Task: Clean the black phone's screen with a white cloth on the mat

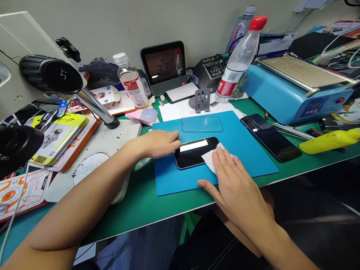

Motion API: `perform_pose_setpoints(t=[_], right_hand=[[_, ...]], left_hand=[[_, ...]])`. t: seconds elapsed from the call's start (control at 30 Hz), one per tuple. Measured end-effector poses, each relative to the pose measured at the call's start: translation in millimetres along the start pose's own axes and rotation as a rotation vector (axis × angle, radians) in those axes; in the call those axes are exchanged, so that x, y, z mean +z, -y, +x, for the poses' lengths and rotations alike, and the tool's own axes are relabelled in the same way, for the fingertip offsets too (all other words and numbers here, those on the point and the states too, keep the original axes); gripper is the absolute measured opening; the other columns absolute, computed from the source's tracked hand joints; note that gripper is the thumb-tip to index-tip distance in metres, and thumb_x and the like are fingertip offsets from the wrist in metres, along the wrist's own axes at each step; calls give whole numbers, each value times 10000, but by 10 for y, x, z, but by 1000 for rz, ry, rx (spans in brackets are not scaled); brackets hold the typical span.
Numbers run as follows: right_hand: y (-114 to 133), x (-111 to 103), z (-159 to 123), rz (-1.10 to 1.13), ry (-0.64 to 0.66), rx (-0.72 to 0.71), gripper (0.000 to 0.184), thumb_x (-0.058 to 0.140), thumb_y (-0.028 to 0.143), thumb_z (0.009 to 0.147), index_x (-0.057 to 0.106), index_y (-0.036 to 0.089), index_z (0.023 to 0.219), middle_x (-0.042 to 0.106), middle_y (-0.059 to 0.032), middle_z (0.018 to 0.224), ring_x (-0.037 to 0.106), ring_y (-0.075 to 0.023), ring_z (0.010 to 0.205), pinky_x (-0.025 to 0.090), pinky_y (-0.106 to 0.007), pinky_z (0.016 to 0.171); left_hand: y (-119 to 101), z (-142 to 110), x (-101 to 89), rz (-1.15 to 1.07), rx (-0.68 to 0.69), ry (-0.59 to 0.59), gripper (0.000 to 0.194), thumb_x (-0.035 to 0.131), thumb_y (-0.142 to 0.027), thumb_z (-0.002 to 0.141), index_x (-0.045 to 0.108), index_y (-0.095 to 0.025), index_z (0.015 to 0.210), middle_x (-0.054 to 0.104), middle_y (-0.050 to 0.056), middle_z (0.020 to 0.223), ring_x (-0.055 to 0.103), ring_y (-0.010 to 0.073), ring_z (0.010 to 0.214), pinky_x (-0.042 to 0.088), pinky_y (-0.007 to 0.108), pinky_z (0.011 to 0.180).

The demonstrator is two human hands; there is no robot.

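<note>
The right hand (234, 180) presses a white wipe (209, 159) onto the phone (194, 154) on the blue mat (174, 182); the left hand (159, 143) steadies its other end. Behind the phone lies a clear screen protector (202, 124), the dark phone (270, 137) beside.

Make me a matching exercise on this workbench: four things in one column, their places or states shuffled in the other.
1. White wipe
2. Clear sheet with a black outline
3. Yellow bottle
4. Red-capped bottle

A. Lying on its side, to the right of the blue mat
B. Under the fingers of the right hand
C. Upright, beyond the mat
D. Flat on the mat's far part

Right pairs: 1-B, 2-D, 3-A, 4-C
</note>
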State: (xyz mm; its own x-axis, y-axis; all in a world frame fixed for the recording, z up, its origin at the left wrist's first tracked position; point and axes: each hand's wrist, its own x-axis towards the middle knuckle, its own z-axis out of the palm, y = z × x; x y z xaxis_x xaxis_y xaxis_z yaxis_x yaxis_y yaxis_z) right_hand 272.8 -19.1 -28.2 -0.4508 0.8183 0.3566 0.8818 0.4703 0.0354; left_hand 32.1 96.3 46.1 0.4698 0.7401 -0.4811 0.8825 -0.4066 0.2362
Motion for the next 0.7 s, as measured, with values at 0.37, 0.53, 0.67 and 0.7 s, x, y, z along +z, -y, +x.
perform_pose_setpoints(t=[0.37,0.53,0.67,0.7], right_hand=[[595,57,456,203,131,-74,1004,381,745,955,438,-92,1507,438,-307,1570,421,-403,1488,394,-522,1218],[469,-14,274,227,154,-146,965,421,751,941,477,-29,1508,417,-258,1604,411,-361,1506,382,-501,1230],[83,-59,175,168,165,-179,848,359,681,1003,485,15,1513,453,-222,1595,437,-345,1494,394,-552,1210],[-15,-59,190,144,171,-146,825,337,662,1019,479,19,1517,442,-222,1602,427,-347,1500,388,-570,1207]], left_hand=[[20,6,19,-14,14,-18,428,151,-486,1009,495,-239,948,650,73,893,596,267,804,410,372,715],[42,19,35,13,41,-7,424,115,-488,1015,446,-241,920,630,61,909,589,259,807,419,381,741],[23,16,29,-11,-12,-10,426,134,-518,1012,446,-244,913,627,55,857,598,267,801,429,390,747],[22,17,32,-16,-13,-10,431,137,-525,1010,450,-245,913,631,54,853,605,271,809,430,392,751]])
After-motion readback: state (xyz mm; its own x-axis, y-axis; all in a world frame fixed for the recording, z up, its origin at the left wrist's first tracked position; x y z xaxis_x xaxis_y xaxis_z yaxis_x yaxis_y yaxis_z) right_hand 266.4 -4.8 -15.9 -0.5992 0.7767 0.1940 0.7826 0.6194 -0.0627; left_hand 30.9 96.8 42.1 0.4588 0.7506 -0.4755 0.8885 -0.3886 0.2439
